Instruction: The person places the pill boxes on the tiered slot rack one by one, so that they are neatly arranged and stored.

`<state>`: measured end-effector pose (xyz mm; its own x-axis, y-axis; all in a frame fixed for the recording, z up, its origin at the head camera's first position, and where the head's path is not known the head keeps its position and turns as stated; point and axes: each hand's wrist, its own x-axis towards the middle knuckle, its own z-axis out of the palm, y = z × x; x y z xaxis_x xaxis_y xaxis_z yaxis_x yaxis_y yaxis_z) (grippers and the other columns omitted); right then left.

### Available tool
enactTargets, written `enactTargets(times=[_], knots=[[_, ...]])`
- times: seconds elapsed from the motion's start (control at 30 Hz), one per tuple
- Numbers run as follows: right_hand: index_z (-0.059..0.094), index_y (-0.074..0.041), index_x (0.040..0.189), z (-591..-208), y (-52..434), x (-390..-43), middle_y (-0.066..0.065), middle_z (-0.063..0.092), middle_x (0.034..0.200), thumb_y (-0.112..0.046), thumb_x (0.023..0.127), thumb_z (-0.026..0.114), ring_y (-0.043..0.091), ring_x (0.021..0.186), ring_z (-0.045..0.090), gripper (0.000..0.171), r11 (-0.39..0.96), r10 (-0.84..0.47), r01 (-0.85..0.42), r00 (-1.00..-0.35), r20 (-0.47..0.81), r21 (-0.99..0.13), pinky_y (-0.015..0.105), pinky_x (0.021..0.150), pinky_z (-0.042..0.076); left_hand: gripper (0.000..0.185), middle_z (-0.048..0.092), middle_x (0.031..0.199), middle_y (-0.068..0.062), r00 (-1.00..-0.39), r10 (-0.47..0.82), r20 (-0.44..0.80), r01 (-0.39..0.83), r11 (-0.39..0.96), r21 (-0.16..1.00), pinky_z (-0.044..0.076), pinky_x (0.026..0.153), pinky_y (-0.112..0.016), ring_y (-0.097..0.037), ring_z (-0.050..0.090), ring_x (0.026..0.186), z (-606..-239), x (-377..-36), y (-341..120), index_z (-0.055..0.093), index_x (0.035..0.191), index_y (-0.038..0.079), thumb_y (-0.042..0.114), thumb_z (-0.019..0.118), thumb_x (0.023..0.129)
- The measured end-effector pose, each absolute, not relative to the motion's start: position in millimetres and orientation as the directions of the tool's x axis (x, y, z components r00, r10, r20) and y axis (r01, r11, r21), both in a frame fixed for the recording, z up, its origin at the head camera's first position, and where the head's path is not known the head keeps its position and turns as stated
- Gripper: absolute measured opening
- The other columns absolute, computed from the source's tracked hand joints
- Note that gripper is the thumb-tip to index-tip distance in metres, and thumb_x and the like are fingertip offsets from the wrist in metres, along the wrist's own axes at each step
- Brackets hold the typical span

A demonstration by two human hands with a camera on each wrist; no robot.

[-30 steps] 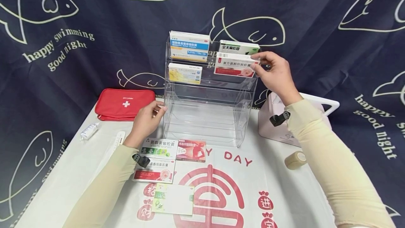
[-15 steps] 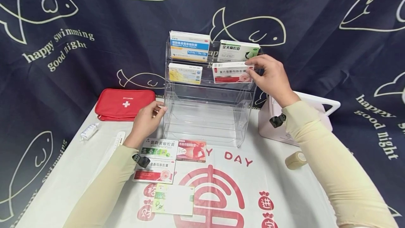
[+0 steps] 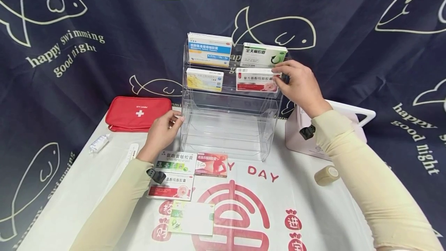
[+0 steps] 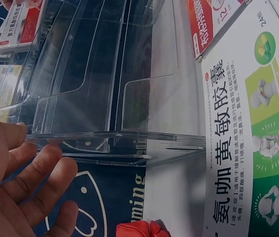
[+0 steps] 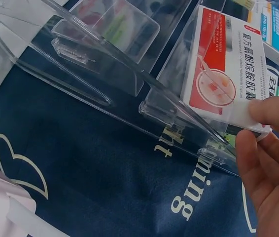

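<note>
right hand (image 3: 299,86) – pinches red-white box (image 3: 256,79), second shelf right | left hand (image 3: 161,133) – relaxed fingers against clear rack (image 3: 230,127) | 4 boxes racked, 4 on table (image 3: 313,220)

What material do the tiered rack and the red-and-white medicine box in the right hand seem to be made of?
The tiered rack looks like clear acrylic or similar hard plastic: transparent, glossy, with sharp bright edges. The red-and-white medicine box, pinched by the right hand, appears to be printed cardboard with a slight sheen. The left hand steadies the rack.
</note>
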<state>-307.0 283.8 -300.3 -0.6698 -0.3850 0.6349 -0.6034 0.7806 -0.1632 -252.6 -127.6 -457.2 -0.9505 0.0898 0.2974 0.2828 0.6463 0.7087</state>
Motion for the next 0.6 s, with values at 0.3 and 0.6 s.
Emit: enactTargets(times=[0.3,0.6], knots=[[0.078,-0.004,0.109,-299.9,284.9,-303.1,0.009,0.071,0.112,0.000,0.087,0.075,0.028,0.100,0.067,0.022,0.803,-0.433,-0.592,-0.663,0.611,-0.073,0.045,0.087,0.050,0.030,0.070,0.094,-0.005,-0.950,0.088,0.298,0.282,0.648,0.707,0.045,0.070,-0.041,-0.023,0.063,0.081,-457.5,-252.5,-127.5,0.067,0.121,0.012,0.034,0.064,0.102],[0.077,-0.004,0.111,-299.9,284.6,-300.1,0.011,0.070,0.113,0.000,0.089,0.073,0.032,0.099,0.067,0.023,0.817,-0.472,-0.576,-0.677,0.565,-0.009,0.050,0.082,0.052,0.030,0.070,0.094,-0.005,-0.952,0.087,0.293,0.277,0.649,0.709,0.046,0.070,-0.041,-0.023,0.063,0.081,-457.9,-252.3,-127.8,0.067,0.122,0.012,0.034,0.064,0.101]])
